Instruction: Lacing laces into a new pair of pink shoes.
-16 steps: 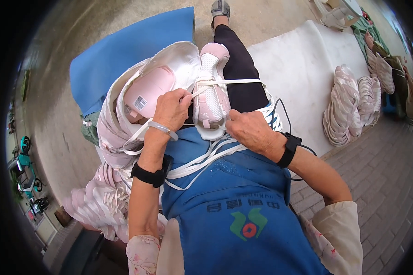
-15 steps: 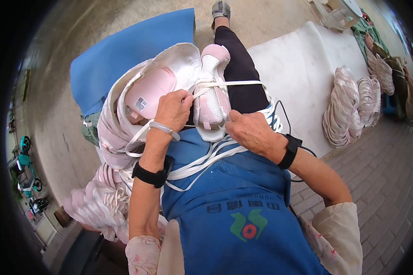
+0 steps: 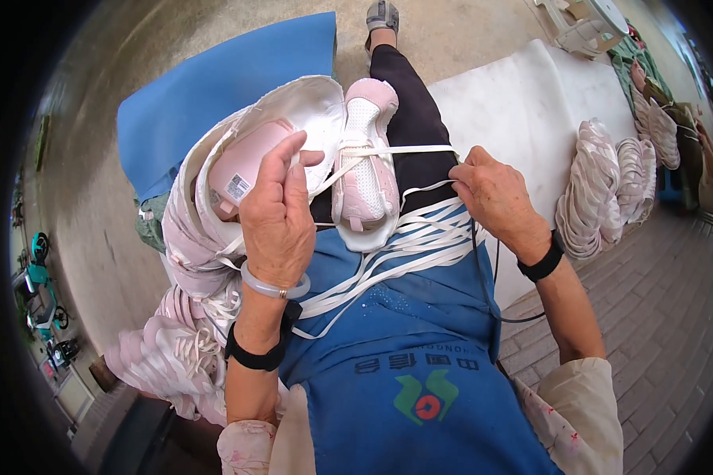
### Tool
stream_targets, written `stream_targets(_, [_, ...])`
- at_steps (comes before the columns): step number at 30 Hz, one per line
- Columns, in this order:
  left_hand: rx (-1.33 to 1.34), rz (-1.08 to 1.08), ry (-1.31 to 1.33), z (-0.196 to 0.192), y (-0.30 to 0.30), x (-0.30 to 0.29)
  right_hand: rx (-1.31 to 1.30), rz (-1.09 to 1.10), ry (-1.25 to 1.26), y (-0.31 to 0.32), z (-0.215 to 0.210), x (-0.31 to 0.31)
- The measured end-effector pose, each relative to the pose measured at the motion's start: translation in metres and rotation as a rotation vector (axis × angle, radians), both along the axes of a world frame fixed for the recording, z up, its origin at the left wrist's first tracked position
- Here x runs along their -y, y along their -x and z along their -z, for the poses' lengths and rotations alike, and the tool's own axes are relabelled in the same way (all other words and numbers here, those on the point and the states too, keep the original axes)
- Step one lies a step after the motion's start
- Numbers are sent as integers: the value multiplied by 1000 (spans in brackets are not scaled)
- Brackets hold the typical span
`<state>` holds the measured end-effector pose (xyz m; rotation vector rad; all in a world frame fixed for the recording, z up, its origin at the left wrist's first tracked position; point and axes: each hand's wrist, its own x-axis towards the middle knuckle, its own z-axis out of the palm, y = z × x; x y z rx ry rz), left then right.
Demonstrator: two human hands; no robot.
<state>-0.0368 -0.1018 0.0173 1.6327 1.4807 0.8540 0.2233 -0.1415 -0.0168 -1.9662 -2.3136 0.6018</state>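
Observation:
A pink and white shoe upper (image 3: 364, 190) lies lengthwise on my lap, toe pointing away. A flat white shoelace (image 3: 412, 149) crosses it and stretches right. My right hand (image 3: 495, 194), fingers pinched together, holds this lace beside my dark-trousered leg. Left of the upper, my left hand (image 3: 280, 210) is raised with its fingers stretched out and apart. A lace length runs from the upper toward that hand and passes out of sight behind it. Under my left hand is a curved stack of nested pink and white uppers (image 3: 194, 229), with a pink insole-like piece inside the top one.
Loose white laces (image 3: 372, 273) lie in a bunch over my blue apron (image 3: 388, 317). More uppers (image 3: 162, 356) are piled at lower left. Bundled uppers (image 3: 590, 190) rest on a white sheet (image 3: 515, 103) at right. A blue sheet (image 3: 230, 95) covers something at upper left.
My right hand has moved right and slightly up, drawing the lace out. My left hand has left the upper's edge and its fingers have spread.

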Motion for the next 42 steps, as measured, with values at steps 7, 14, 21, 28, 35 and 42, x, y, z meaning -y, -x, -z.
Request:
stream_targets(7, [-89, 162, 78, 36, -6, 2, -209, -119, -30, 42, 1, -2])
stream_targets(14, [-513, 250, 94, 37, -11, 15, -181, -222, 12, 37, 20, -6])
stream_targets(21, [-784, 192, 171, 38, -7, -6, -361, -71, -76, 43, 29, -26])
stream_targets(28, [-639, 158, 140, 24, -10, -2, -472, 30, -94, 47, 31, -38])
stream_targets(35, [-250, 284, -81, 32, -17, 14, -469, 70, -118, 52, 32, -40])
stream_targets(42, [-539, 469, -221, 33, -15, 20, -555, 26, -38, 55, 39, -47])
